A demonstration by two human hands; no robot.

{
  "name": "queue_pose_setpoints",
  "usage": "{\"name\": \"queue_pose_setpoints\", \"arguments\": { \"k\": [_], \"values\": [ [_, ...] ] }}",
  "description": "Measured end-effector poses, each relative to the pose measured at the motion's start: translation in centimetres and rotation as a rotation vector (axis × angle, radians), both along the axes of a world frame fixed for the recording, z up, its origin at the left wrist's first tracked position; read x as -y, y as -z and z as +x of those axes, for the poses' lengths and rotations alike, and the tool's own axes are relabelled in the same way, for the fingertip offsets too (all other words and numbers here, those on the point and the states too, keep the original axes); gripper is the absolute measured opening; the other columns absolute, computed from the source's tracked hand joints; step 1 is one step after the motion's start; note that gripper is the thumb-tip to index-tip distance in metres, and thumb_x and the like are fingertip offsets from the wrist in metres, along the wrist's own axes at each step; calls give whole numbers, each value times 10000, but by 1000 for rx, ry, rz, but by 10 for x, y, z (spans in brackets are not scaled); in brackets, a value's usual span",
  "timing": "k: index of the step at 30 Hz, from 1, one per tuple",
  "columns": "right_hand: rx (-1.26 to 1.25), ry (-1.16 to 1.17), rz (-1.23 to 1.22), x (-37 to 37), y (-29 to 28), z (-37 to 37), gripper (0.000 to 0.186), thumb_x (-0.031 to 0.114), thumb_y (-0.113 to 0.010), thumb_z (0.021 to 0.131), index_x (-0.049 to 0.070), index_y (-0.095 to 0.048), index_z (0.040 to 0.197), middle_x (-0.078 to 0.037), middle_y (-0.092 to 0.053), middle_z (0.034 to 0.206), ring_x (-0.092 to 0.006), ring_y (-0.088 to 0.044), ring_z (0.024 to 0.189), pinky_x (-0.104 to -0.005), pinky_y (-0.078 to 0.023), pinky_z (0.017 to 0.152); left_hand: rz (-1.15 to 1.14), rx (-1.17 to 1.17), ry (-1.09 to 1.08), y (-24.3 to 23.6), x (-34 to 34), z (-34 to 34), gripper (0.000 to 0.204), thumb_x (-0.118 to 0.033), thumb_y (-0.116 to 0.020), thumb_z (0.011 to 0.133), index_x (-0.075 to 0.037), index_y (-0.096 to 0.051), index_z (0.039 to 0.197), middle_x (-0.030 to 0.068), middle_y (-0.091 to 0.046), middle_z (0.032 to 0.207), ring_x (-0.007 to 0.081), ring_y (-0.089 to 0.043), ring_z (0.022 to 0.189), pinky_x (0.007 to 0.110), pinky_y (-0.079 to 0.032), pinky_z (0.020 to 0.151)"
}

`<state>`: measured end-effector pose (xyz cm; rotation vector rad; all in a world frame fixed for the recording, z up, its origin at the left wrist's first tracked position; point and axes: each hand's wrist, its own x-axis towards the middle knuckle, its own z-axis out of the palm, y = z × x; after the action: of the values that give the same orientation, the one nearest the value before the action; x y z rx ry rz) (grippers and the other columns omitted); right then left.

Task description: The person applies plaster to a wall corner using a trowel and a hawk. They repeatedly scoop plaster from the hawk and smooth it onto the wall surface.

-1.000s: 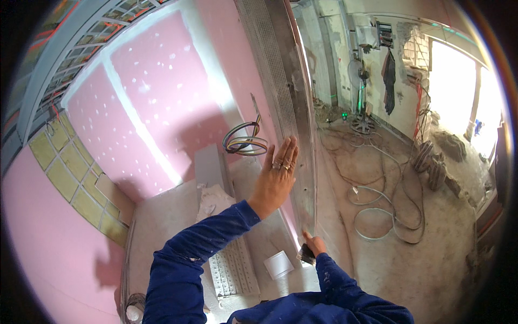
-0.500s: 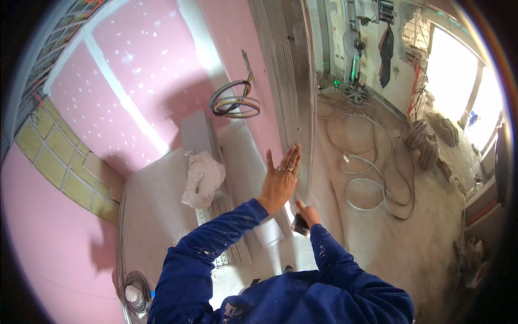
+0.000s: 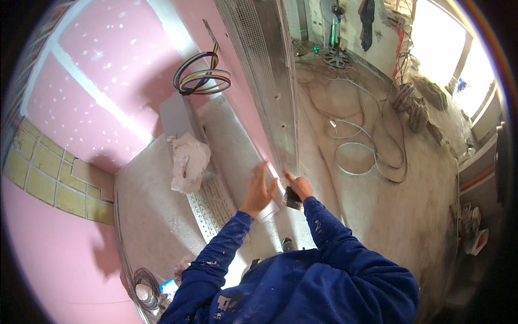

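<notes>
In front of me is the narrow end of a partition wall [image 3: 274,97], grey with a strip of mesh along it. My left hand [image 3: 259,190] is raised just left of its lower part, fingers stretched and thumb apart, holding nothing. Close beside it, my right hand [image 3: 300,187] is closed around a small dark tool with a flat, wide end [image 3: 292,199]; its exact kind is unclear. Behind my left hand a white container [image 3: 267,214] is partly hidden.
Coiled cables [image 3: 202,81] stick out of the pink wall board [image 3: 116,59]. A crumpled white bag [image 3: 190,162] lies by a grey box [image 3: 175,116] and perforated metal strips [image 3: 211,202]. Looped hose [image 3: 356,158] lies on the floor at right, near rubble [image 3: 429,97].
My left hand has come off the wall end and dropped down and left, towards my right hand. My right hand keeps its hold on the dark tool. The whole view has shifted.
</notes>
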<state>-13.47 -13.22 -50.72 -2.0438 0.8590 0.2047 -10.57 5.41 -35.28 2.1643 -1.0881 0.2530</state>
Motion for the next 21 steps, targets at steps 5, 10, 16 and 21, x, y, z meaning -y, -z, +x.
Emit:
{"name": "queue_pose_setpoints", "arguments": {
  "k": [5,10,16,21],
  "values": [
    [-5,28,-11,-3,-3,0,960,831,-456,813,-83,-722,939,-313,-688,991,-442,-673,995,-489,-499,864,-306,-131,-89,-26,28,37,864,-401,-679,923,82,-237,1486,311,-305,1507,450,-313,1405,500,-292,1149],
    [9,-1,-32,-1,-7,-2,962,833,-434,822,-80,-720,918,-318,-685,949,-445,-673,969,-493,-495,844,-446,-143,-97,-28,62,59,918,-448,-691,912,21,-201,1530,263,-295,1522,395,-337,1410,491,-360,1120],
    [5,-49,-15,0,-10,-3,944,820,-414,847,-69,-723,920,-306,-690,951,-441,-677,958,-490,-492,839,-568,-220,-168,-13,69,60,855,-316,-762,876,-67,-272,1532,201,-350,1506,343,-461,1332,411,-548,937],
    [24,-145,21,11,-3,-5,921,803,-419,861,-63,-721,952,-300,-693,974,-434,-672,988,-471,-493,870,-605,-255,-241,-9,70,56,799,-268,-788,855,-71,-357,1498,164,-406,1471,286,-528,1269,359,-588,867]
  ]
}}
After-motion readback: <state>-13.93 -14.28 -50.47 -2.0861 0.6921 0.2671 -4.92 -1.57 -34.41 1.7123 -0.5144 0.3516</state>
